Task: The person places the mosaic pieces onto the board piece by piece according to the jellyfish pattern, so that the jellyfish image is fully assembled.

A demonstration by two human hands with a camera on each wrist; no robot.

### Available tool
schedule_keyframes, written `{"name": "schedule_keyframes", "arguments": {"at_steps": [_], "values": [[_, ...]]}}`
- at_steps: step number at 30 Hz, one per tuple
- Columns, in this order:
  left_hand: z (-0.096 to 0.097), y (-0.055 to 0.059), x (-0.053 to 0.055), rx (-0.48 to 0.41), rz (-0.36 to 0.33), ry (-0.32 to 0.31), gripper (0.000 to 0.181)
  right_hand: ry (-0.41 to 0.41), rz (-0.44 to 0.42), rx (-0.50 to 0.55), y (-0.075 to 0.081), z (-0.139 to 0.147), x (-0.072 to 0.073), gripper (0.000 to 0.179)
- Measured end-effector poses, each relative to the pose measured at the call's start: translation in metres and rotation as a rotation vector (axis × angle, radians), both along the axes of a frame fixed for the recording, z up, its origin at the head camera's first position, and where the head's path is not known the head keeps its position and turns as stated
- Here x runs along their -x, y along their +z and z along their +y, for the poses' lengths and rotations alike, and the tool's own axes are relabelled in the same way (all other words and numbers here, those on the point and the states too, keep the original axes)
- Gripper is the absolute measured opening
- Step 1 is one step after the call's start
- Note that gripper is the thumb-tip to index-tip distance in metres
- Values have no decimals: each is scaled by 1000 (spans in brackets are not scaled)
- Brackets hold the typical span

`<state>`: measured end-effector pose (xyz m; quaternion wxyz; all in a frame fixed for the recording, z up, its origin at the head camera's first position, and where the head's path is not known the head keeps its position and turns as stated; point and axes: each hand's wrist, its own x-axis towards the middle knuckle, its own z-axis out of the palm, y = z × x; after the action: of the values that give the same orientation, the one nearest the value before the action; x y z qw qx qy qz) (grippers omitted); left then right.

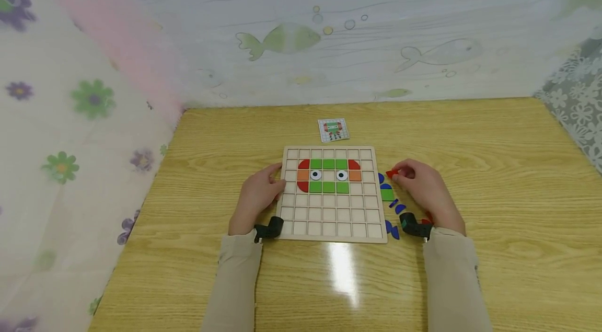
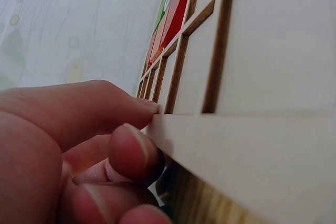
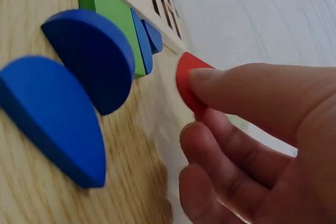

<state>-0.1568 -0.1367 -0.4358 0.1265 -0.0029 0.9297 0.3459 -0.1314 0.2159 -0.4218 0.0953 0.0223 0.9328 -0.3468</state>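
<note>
A square wooden grid board lies on the table between both hands. My left hand holds its left edge, thumb on the rim and fingers curled against the side. Off the board's right side, my right hand pinches a small red piece with a curved edge between thumb and fingertips, raised above the table in the right wrist view. On the board, green squares, two white eye discs, orange squares and three rounded red corner pieces form a head shape.
Loose blue semicircles and a green piece lie along the board's right edge. Another red piece is partly hidden by the right wrist. A picture card with a similar figure lies behind the board. Patterned curtains border the table.
</note>
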Motion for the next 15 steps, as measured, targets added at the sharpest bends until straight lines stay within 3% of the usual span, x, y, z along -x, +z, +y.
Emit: {"name": "schedule_keyframes", "arguments": {"at_steps": [5,15], "values": [[0,1,0,1,0,1,51,-11,51,8,2,-5,1,29],[-1,1,-1,-19,-10,4,52,86,32,66,5,-29,3,27]]}}
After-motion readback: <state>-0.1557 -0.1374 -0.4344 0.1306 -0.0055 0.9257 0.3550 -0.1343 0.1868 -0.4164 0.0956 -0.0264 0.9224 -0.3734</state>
